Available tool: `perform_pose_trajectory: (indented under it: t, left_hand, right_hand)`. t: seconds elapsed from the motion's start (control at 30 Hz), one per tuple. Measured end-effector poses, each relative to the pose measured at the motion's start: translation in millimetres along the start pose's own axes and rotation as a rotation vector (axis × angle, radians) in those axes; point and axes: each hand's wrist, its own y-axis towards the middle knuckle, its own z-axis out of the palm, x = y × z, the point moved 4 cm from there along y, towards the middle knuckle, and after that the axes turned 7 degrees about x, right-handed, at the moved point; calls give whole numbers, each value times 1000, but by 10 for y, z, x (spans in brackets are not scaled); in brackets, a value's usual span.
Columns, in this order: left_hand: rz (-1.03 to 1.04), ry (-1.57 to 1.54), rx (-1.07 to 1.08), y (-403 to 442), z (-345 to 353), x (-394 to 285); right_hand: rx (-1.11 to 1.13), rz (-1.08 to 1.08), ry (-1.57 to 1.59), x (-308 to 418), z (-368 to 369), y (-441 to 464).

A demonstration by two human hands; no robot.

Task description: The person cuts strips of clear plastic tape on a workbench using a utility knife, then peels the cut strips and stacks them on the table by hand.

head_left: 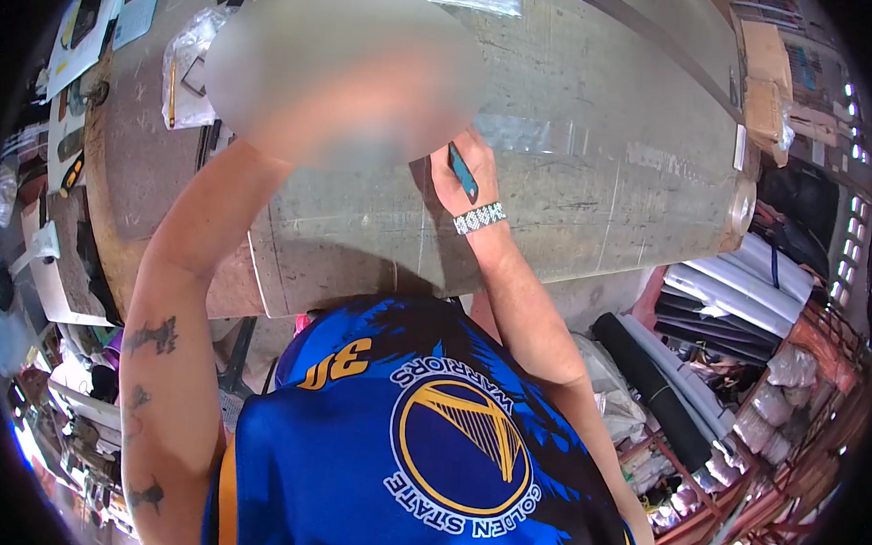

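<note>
My right hand point(470, 173) is closed around a slim teal-and-black tool point(463, 173). One end tapers to a point and lies toward my wrist; the working end is hidden, so I cannot tell its exact kind. The hand is at a broad grey sheet-covered tabletop point(592, 211), and a patterned black-and-white bracelet point(480, 217) circles the wrist. My left forearm point(203, 216) reaches forward over the same surface. A blurred oval covers the left hand, so its fingers and anything in them are hidden.
Clear plastic packaging point(189, 62) lies at the left, with a yellow-and-black cutter point(72, 175) farther out. Cardboard boxes point(767, 82) stand beyond the right edge. Rolls of sheet material point(743, 283) are stacked below right. A clear strip point(527, 134) lies across the tabletop.
</note>
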Motion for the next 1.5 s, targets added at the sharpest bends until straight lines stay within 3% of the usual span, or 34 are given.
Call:
perform_pose_trajectory:
  t: [0.37,0.4,0.47,0.57,0.63,0.7,0.77,0.87,0.97,1.07,1.2,1.27,1.37,1.47,1.5]
  left_hand:
    - [-49,48,136,52,-46,-29]
    - [-30,51,94,46,-23,2]
    - [-8,59,11,-24,126,120]
    - [-179,-60,-395,-481,338,124]
    - [-383,96,-564,-848,536,-181]
    - [-492,149,-699,-1054,834,-606]
    - [-624,156,-774,-1118,1169,-930]
    - [-772,213,-863,-1114,1479,-1379]
    - [-877,142,-996,-1103,1542,-1532]
    - [-947,-156,-1028,-1062,1606,-1469]
    - [-1000,-458,-945,-906,1642,-1394]
    - [-879,-467,-995,-730,1628,-1564]
    - [-788,-574,-1020,-416,1525,-1889]
    - [-716,-157,-982,-238,1393,-2087]
    - [-654,-259,-1026,-218,1373,-2073]
  right_hand:
    - [330,187,-10,249,-370,-798]
    - [385,209,27,231,-454,-847]
    - [330,36,-24,107,-677,-975]
    - [332,-13,-217,-226,-1159,-1078]
    - [418,91,-332,-523,-1414,-1123]
    - [363,90,-352,-832,-1504,-1127]
    - [296,-4,-369,-1096,-1546,-1105]
    - [393,119,-345,-1245,-1602,-1023]
    - [351,-58,-295,-1328,-1640,-937]
    - [194,-259,-307,-1144,-1726,-834]
    - [230,-369,-85,-1122,-1445,-806]
    - [301,-348,87,-1060,-1236,-816]
    - [613,108,436,-890,-1009,-807]
    - [787,111,470,-840,-888,-723]
    - [753,91,477,-785,-939,-675]
